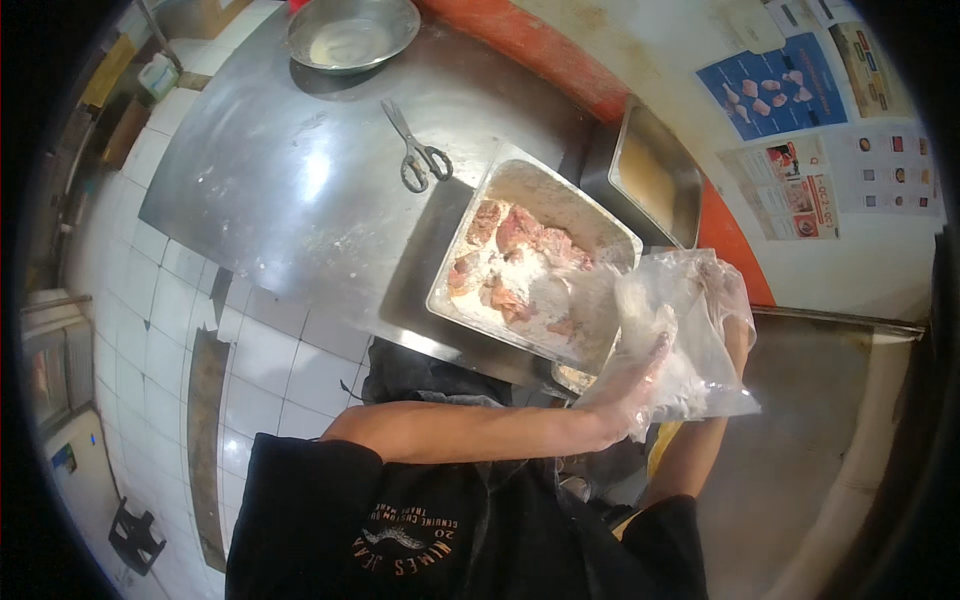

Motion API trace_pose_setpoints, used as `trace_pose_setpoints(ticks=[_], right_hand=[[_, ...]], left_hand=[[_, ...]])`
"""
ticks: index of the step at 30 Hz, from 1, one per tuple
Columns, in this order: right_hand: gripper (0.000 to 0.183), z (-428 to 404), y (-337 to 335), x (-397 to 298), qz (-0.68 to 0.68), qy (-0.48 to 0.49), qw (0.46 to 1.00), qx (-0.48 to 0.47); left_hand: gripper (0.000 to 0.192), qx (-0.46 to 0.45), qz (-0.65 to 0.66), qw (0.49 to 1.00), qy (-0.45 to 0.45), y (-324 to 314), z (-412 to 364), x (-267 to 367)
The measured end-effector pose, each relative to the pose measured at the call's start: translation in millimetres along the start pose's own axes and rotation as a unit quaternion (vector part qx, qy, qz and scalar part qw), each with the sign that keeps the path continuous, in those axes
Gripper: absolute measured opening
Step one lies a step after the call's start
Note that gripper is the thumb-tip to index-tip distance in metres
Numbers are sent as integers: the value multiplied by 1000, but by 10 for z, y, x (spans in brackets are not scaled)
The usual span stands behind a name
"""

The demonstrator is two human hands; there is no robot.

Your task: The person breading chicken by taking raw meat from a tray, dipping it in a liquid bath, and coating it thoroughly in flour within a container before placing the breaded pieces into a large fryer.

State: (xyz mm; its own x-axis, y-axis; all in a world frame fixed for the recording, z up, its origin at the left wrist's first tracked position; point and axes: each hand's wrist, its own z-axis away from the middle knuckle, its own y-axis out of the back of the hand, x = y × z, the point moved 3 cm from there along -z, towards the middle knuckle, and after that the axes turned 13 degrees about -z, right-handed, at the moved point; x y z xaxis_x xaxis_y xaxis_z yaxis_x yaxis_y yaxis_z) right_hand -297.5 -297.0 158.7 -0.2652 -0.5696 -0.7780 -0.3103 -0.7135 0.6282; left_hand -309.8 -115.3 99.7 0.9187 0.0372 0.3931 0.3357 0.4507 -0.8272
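Note:
A clear plastic bag (686, 375) with white powder in it is tilted over the near right corner of a deep metal pan (487, 330). My left hand (649, 367), in a thin clear plastic glove, grips the bag's near left side. At its far right, my right hand (729, 289) holds it too, also under clear plastic; its fingers are partly hidden. Powder is falling in a blurred, pale stream (592, 292) into the pan. Inside lie several pieces of raw meat (521, 229), partly coated with white powder (525, 277).
Scissors (415, 150) lie on the steel table (247, 165) left of the pan. A metal bowl (352, 37) with pale contents stands at the far edge. Behind the pan, a second deep metal container (656, 180) stands against the wall. Part of another floury container (574, 377) shows below the pan.

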Motion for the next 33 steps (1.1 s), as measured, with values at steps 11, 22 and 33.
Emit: trace_pose_setpoints(ticks=[11, 22, 33], right_hand=[[34, -362, -638, -243, 45, -27, 997, -58], [33, -143, -121, -254, -3, -26, 1000, -13], [33, 203, 139, -224, -4, -53, 998, 28]], left_hand=[[55, 86, 73, 993, -20, 391, 142, 253], [65, 41, 30, 997, -50, 73, -80, 146], [71, -90, -33, 988, 118, -38, 161, -135]])
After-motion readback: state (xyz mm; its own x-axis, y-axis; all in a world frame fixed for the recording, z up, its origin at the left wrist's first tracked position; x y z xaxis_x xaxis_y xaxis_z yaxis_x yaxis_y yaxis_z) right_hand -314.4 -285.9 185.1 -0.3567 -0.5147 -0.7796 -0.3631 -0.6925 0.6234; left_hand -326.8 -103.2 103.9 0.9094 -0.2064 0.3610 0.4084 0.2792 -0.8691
